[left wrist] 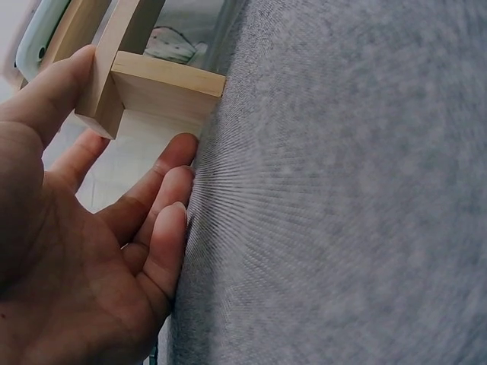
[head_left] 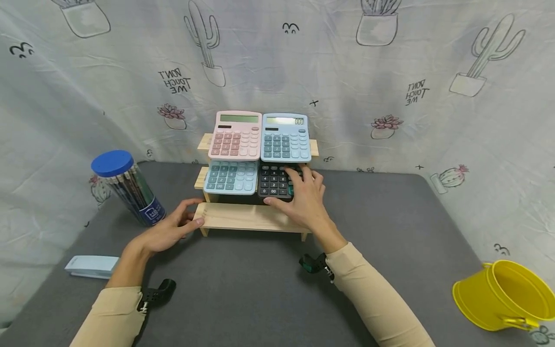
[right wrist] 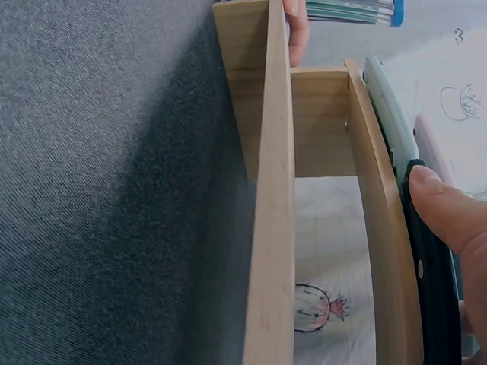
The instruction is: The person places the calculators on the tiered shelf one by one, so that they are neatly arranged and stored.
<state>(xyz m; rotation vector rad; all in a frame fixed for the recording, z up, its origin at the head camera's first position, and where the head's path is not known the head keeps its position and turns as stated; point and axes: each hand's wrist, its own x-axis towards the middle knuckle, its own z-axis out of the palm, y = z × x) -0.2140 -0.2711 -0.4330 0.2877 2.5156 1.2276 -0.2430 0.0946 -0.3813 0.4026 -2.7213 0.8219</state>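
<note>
A three-step wooden stand (head_left: 247, 216) bears several calculators on its upper two steps. My left hand (head_left: 169, 226) holds the left end of its lowest step, thumb at the front edge and index finger at the back; in the left wrist view the other fingers (left wrist: 163, 243) extend below, close over the table. On the middle step, my right hand (head_left: 305, 197) grips a black calculator (head_left: 273, 180), thumb (right wrist: 437, 201) at its lower edge, fingers over its upper right. Beside it leans a blue calculator (head_left: 231, 177). A pink calculator (head_left: 235, 136) and another blue calculator (head_left: 286, 137) lean above.
Left of the stand, a clear jar with a blue lid (head_left: 112, 164) is full of pencils. A pale blue stapler (head_left: 92, 266) lies by the left forearm. At the right edge sits a yellow bucket (head_left: 481, 299). A cactus-print curtain (head_left: 277, 62) hangs behind the grey table (head_left: 243, 289).
</note>
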